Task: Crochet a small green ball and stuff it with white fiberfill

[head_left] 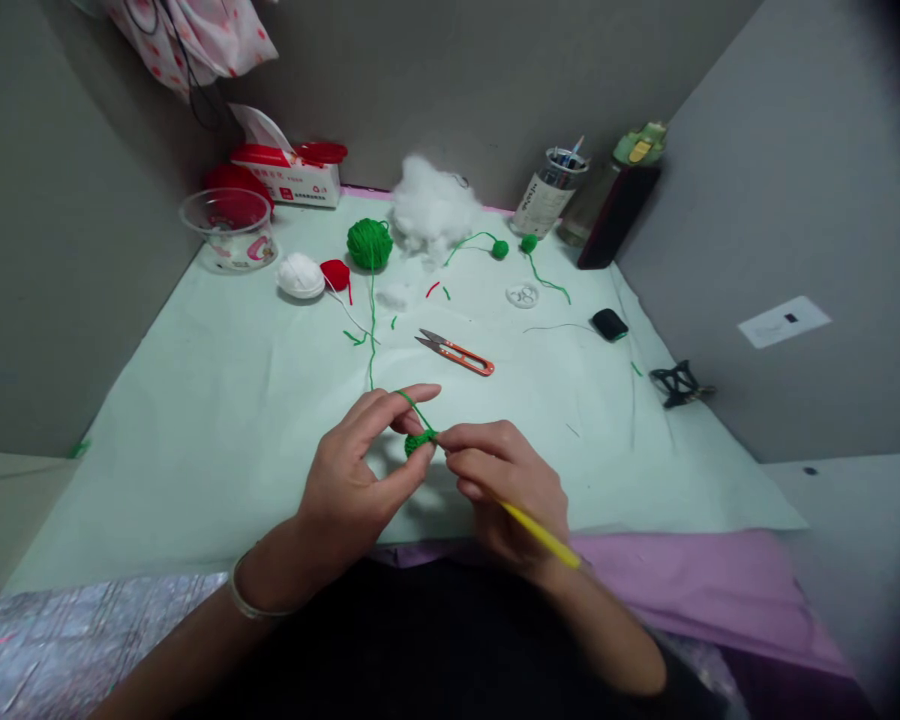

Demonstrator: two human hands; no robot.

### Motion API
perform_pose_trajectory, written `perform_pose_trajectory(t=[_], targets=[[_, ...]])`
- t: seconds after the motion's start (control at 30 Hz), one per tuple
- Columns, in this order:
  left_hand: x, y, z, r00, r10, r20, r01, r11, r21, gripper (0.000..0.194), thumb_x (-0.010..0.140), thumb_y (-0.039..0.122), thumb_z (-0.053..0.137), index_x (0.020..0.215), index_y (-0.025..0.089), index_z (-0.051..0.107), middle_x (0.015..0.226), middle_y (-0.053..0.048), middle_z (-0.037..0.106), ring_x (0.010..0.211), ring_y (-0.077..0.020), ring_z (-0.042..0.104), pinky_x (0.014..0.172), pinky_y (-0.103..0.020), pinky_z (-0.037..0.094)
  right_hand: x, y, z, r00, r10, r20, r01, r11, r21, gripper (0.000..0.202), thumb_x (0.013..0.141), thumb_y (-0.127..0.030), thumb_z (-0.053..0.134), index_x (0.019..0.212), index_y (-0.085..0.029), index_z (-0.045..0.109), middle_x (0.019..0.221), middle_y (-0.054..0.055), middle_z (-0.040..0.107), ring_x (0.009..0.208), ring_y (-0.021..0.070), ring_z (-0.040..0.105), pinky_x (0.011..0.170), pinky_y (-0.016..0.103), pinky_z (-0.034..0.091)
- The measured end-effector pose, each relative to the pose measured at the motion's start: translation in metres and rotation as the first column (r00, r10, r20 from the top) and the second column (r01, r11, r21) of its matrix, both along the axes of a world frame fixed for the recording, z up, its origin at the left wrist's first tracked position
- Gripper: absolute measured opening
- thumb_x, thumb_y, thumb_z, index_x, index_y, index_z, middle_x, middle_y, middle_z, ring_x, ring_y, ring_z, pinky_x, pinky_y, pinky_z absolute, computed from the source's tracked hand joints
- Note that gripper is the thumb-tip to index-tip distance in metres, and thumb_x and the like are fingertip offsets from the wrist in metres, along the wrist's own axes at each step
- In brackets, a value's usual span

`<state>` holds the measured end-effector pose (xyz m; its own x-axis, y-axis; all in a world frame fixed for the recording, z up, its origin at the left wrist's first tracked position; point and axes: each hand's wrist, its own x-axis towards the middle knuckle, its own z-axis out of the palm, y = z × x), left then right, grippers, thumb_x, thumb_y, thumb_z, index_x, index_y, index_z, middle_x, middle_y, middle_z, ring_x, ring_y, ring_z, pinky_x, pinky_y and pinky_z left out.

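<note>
My left hand (364,455) pinches a small green crochet piece (418,441) between thumb and fingers, its index finger stretched out with green yarn running over it. That yarn leads back across the table to a green yarn ball (370,244). My right hand (506,485) is closed around a crochet hook with a yellow handle (540,535). The hook's tip meets the green piece, though my fingertips hide most of it. Just beyond my hands lie orange-handled thread snips (457,353).
White stuffing (433,205) sits at the back, near small green crocheted balls (500,249) with yarn tails. White yarn (301,276), red yarn (335,273) and a clear tub (229,235) stand left. A pen jar (547,195), bottle (641,145) and black case (610,324) are right.
</note>
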<state>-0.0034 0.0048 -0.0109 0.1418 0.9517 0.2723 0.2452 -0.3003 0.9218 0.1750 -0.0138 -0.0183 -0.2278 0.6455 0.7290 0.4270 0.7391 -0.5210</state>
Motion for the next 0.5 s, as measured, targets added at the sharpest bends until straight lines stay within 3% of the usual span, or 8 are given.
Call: perform_pose_trajectory(t=[0.1,0.27,0.4,0.5], targets=[[0.0002,-0.0009,0.0004,1.000,0.002,-0.018,-0.001,1.000,0.024,0.040,0.088,0.013,0.068,0.128,0.017,0.074,0.087,-0.001,0.068,0.087,-0.0164,0.067,0.090,-0.031,0.057,-0.0004,0.0018,0.0003,0.993,0.051,-0.109,-0.058,0.996,-0.063,0.018,0.106,-0.019,0.052,0.108,-0.020,0.069,0.099,0.010,0.077,0.087,0.0204,0.073,0.072,0.035,0.062],[0.0026,-0.0022,0.0024,0.999,0.038,-0.018,-0.038,0.999,0.032,0.036,0.089,0.014,0.070,0.124,0.019,0.075,0.089,-0.002,0.072,0.090,-0.0180,0.069,0.090,-0.032,0.056,0.0005,0.0035,-0.0005,0.994,0.050,-0.092,-0.053,0.998,-0.028,0.019,0.106,-0.020,0.052,0.110,-0.021,0.071,0.101,0.012,0.077,0.087,0.0221,0.074,0.071,0.036,0.062],[0.0032,-0.0018,0.0029,0.999,0.033,0.017,-0.034,0.999,0.038,0.031,0.088,0.013,0.072,0.118,0.021,0.077,0.090,-0.001,0.073,0.091,-0.0171,0.068,0.094,-0.031,0.054,-0.0004,0.0052,-0.0009,0.976,0.072,-0.206,-0.086,0.995,-0.059,0.020,0.107,-0.021,0.051,0.109,-0.022,0.071,0.092,0.009,0.076,0.090,0.0221,0.074,0.073,0.037,0.062],[0.0037,-0.0022,0.0016,0.994,0.027,0.105,-0.020,0.998,-0.061,0.033,0.085,0.013,0.074,0.117,0.022,0.078,0.090,0.000,0.072,0.092,-0.0170,0.069,0.096,-0.031,0.053,-0.0037,0.0052,-0.0019,0.993,0.018,-0.118,-0.022,0.999,-0.031,0.018,0.106,-0.020,0.053,0.108,-0.021,0.071,0.096,0.008,0.076,0.089,0.0198,0.073,0.074,0.035,0.062]])
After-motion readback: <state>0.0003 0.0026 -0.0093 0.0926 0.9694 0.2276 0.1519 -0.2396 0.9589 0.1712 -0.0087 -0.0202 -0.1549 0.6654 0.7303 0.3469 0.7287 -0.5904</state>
